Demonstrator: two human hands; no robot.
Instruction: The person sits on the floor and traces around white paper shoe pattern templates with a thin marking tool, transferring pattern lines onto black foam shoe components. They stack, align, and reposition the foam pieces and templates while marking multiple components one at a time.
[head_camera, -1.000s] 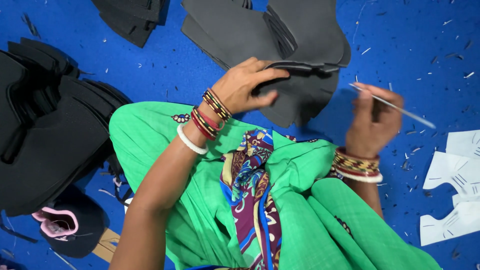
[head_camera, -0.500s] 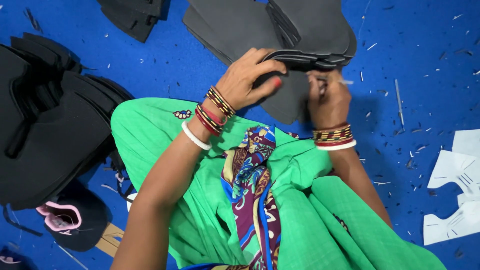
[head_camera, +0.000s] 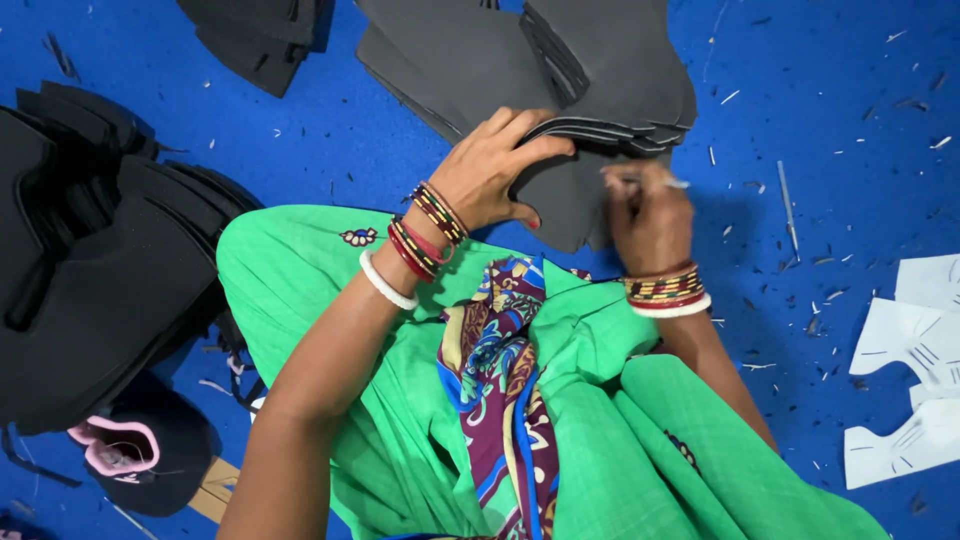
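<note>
The right hand (head_camera: 648, 215) is blurred, and the thin silver marking tool (head_camera: 650, 181) in its grip is too smeared to identify. The stack of dark grey foam cut-outs (head_camera: 560, 70) runs off the far edge. White paper patterns (head_camera: 915, 370) are cut off at right; black foam piles (head_camera: 90, 250) at left.

right hand (head_camera: 648, 215) down, pen (head_camera: 650, 181) on sheet (head_camera: 560, 205)

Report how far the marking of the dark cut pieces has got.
Done, by the look of it: a big pile of dark pieces lies off to one side. In hand: the left hand lifts the edges of the stack of dark sheets while the right hand holds a thin pen to it. Left: that stack; whether marks exist is unclear.
</note>
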